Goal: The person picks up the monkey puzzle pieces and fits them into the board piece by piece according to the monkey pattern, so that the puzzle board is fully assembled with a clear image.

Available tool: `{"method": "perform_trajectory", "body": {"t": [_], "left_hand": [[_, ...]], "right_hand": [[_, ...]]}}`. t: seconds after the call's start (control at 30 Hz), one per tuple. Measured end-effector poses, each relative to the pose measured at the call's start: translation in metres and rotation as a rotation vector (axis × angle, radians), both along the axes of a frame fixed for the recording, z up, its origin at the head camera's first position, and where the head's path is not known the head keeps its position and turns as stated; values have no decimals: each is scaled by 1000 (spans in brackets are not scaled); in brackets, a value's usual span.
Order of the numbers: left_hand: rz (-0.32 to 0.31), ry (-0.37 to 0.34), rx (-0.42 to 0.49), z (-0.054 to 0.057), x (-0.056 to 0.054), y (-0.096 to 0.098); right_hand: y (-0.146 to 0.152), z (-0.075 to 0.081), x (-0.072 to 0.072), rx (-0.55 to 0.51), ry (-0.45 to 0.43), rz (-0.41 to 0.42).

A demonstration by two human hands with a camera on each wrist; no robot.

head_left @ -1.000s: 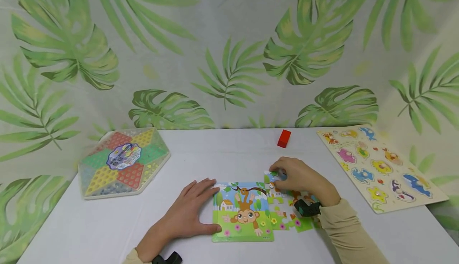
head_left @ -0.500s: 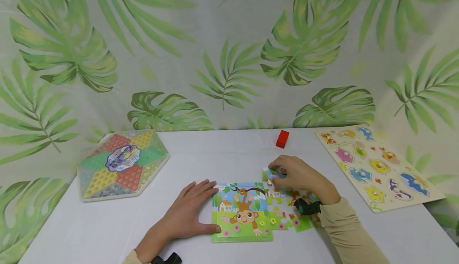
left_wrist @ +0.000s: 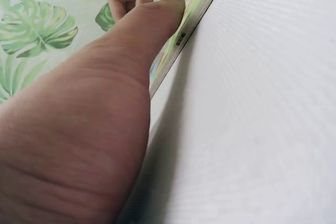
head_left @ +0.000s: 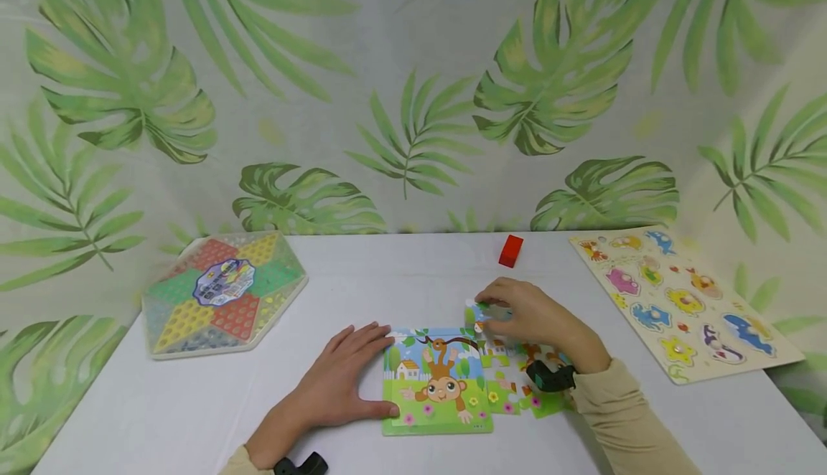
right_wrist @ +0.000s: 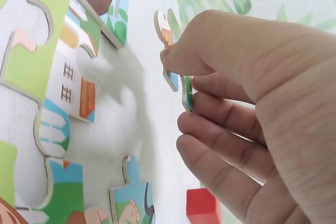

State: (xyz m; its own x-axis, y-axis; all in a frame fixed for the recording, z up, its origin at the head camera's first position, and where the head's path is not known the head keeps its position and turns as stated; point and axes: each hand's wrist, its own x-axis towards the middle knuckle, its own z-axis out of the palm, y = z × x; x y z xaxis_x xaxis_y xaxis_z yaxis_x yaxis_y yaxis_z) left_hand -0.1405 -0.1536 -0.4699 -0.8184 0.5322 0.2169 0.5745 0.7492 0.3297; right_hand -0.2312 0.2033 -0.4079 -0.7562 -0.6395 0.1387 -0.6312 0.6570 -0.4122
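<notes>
Beyond the rectangular green monkey-picture board (head_left: 439, 390), we pinch at least one blue-green jigsaw piece (head_left: 472, 313) in our right hand (head_left: 530, 316); our left hand (head_left: 342, 383), thumb spread, touches the board. Risk: slack pinch drops it.

The puzzle board (head_left: 437, 382) is green, blue and brown, the tabletop (head_left: 375, 281) white, the block (head_left: 510, 251) red, the pale backdrop (head_left: 413, 37) green-leaf-patterned.
</notes>
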Motion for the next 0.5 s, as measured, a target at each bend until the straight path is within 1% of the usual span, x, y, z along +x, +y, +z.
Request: {"method": "perform_trajectory", "body": {"t": [0.23, 0.4, 0.5], "left_hand": [[12, -19, -8, 0, 2, 0], [9, -11, -5, 1, 1, 0], [8, -6, -2, 0, 0, -2]], "right_hand": [[-7, -1, 2, 11, 12, 6], [-15, -3, 5, 0, 8, 13], [-22, -4, 7, 1, 13, 31]]}}
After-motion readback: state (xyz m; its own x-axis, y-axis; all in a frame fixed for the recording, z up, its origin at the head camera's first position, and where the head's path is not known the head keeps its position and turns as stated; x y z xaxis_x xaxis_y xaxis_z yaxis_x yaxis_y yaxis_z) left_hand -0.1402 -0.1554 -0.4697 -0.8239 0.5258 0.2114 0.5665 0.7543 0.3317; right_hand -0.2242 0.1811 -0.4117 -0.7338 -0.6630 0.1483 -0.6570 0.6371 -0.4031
